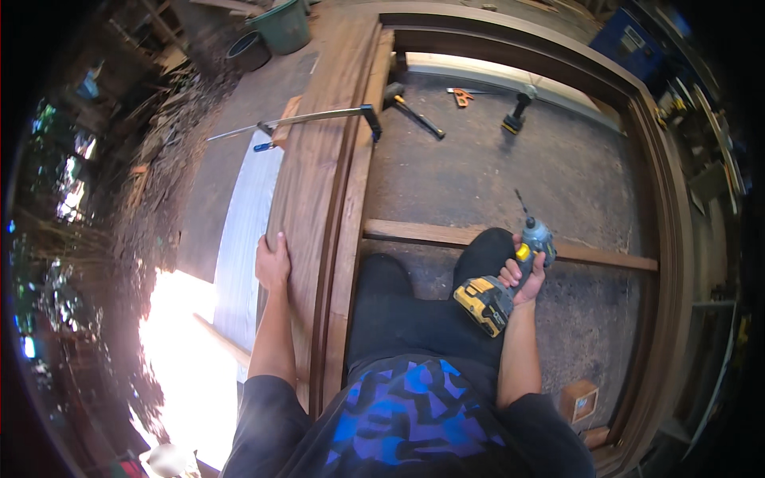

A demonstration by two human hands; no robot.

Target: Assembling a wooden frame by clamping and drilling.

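Note:
My right hand is wrapped round the grip of a cordless drill driver, above my right knee. Its yellow-and-black battery sits toward my lap, and its long thin bit points up and away, touching nothing. On the left, my left hand holds the outer edge of a wide brown wooden board, thumb and fingertips at the edge; some fingers are hidden. This board forms the left side of a large wooden frame around my legs. A bar clamp lies across the board's far part, its dark jaw at the inner edge.
A wooden crossbar spans the frame by my knees. Farther off on the floor lie a hammer, an orange-handled saw and another drill. A small wood block is at right. Buckets stand far left.

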